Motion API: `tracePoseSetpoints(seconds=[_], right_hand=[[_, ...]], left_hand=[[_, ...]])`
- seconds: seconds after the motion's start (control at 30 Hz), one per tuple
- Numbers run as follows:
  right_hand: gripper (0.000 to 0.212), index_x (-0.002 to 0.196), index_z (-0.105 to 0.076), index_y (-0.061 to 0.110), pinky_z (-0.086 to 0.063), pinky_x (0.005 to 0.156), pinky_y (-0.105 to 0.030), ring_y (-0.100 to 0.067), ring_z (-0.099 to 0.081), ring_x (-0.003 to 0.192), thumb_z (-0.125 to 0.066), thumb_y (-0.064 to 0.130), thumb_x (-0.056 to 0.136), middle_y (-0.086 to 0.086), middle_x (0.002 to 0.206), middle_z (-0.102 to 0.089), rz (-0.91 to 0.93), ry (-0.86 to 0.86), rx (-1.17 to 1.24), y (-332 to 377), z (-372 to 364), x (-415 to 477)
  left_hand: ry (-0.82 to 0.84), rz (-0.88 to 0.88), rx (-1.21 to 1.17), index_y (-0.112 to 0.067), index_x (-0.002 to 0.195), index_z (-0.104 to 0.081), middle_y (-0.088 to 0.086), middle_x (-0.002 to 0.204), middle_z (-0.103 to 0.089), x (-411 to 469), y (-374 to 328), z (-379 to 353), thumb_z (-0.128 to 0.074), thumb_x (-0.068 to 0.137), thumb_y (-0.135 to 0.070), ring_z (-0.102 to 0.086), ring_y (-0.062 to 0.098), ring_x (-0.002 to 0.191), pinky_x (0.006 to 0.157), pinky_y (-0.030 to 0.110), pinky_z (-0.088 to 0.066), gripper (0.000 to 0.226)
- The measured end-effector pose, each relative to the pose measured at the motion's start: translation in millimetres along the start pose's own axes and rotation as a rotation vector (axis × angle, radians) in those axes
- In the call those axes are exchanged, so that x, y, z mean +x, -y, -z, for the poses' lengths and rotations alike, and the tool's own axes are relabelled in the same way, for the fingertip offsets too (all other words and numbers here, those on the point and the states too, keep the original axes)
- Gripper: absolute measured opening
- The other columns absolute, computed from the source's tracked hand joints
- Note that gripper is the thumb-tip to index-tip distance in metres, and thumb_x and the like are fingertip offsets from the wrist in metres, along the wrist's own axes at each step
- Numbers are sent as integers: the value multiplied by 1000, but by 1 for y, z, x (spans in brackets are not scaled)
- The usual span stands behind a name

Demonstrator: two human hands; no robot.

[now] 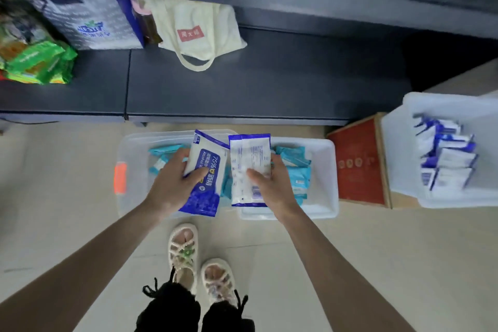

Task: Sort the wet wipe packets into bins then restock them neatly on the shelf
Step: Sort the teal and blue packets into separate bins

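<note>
Hands + held packets cover the middle of the two clear bins on the floor, so where the left bin (129, 148) meets the right bin (327, 180) can't be made out. Teal packets (296, 170) show either side. A third bin (444, 105) at far right is cut off by the frame edge, w/ blue-white packets (450, 159) standing in a row inside. Things at the shelf (269, 83) top left are blurred: green packs (37, 62), a printed bag (89, 19), a cream tote (199, 29).

Left hand (172, 183) reaches fwd, back up, thumb across the front of an alcohol wipe packet (208, 167) (label reads "75%"), fingers curled round its left edge. Right hand (275, 183) grips a second packet (249, 164), back side up w/ print too small to read, thumb on top, fingers round its right edge. Both packets are held over the bins, just beside each other. A red box (358, 164) sits btwn right bin and third bin.
</note>
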State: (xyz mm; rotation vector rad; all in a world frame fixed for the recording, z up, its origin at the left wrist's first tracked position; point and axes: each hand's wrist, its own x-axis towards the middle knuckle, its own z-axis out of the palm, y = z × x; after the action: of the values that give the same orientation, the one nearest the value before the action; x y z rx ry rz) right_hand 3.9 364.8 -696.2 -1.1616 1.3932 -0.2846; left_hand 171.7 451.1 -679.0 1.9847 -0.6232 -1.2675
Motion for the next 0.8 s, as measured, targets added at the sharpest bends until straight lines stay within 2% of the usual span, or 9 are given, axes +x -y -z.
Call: tracePoseSetpoints(seconds=[0.13, 0.3, 0.4, 0.53, 0.57, 0.63, 0.7, 0.73, 0.8], right_hand=[[36, 119, -47, 13, -52, 70, -19, -16, -62, 99, -64, 10, 88, 0, 113, -62, -24, -61, -41, 46, 52, -41], [33, 112, -48, 14, -53, 79, -31, -23, -62, 98, -62, 1, 86, -8, 112, -64, -57, -181, 50, 77, 128, -74], [35, 114, -47, 15, -54, 77, -31, -18, -62, 94, -61, 1, 86, -1, 104, -64, -56, -203, 27, 86, 183, -89], [41, 121, -52, 14, -51, 90, -36, -21, -62, 104, -64, 2, 84, -1, 112, -64, -46, -236, -56, 83, 264, -97], [41, 121, -53, 12, -52, 86, -32, -22, -62, 103, -65, 2, 84, -2, 113, -65, -41, -236, -69, 82, 286, -96], [39, 121, -53, 8, -51, 69, -16, -19, -62, 94, -65, 0, 84, -5, 112, -64, -33, -223, -86, 76, 334, -88], [36, 119, -52, 5, -45, 53, -6, -13, -59, 81, -64, 0, 85, -6, 106, -62, -28, -211, -105, 71, 382, -78], [35, 117, -51, 4, -43, 50, -5, -8, -57, 75, -65, -1, 85, -5, 101, -61, -27, -210, -123, 66, 404, -70], [35, 114, -49, 2, -41, 51, -6, -3, -54, 71, -66, -1, 84, -2, 95, -59, -18, -211, -184, 57, 445, -56]], left_hand=[[41, -14, 3, -10, 111, -52, 7, 105, -66, -39, -61, -16, -56, 93, -13, -64, 26, 94, 84, 39, -49, 18], [135, -54, 65, -21, 105, -50, 4, 103, -64, -68, -123, -57, -54, 92, -6, -62, 27, 96, 87, 43, -48, 20], [194, -120, 141, -19, 110, -49, 2, 107, -62, -78, -162, -93, -51, 93, -5, -61, 24, 97, 81, 33, -47, 22], [219, -220, 236, -11, 121, -49, -3, 103, -60, -87, -208, -158, -54, 93, -5, -58, 17, 90, 68, 16, -41, 29], [211, -225, 231, -11, 122, -49, -4, 100, -59, -87, -216, -177, -55, 92, -5, -58, 15, 86, 62, 9, -40, 31], [186, -209, 223, -8, 121, -49, -2, 102, -62, -86, -230, -218, -59, 90, -6, -60, 12, 83, 59, 5, -41, 32], [149, -197, 227, -7, 118, -51, 3, 109, -65, -84, -241, -262, -62, 89, -10, -62, 16, 90, 71, 18, -47, 31], [131, -189, 240, -7, 117, -51, 3, 110, -65, -83, -246, -285, -63, 89, -12, -62, 19, 95, 78, 27, -48, 31], [110, -182, 268, -8, 114, -52, 3, 108, -66, -82, -258, -328, -64, 89, -15, -63, 23, 97, 81, 37, -50, 29]])
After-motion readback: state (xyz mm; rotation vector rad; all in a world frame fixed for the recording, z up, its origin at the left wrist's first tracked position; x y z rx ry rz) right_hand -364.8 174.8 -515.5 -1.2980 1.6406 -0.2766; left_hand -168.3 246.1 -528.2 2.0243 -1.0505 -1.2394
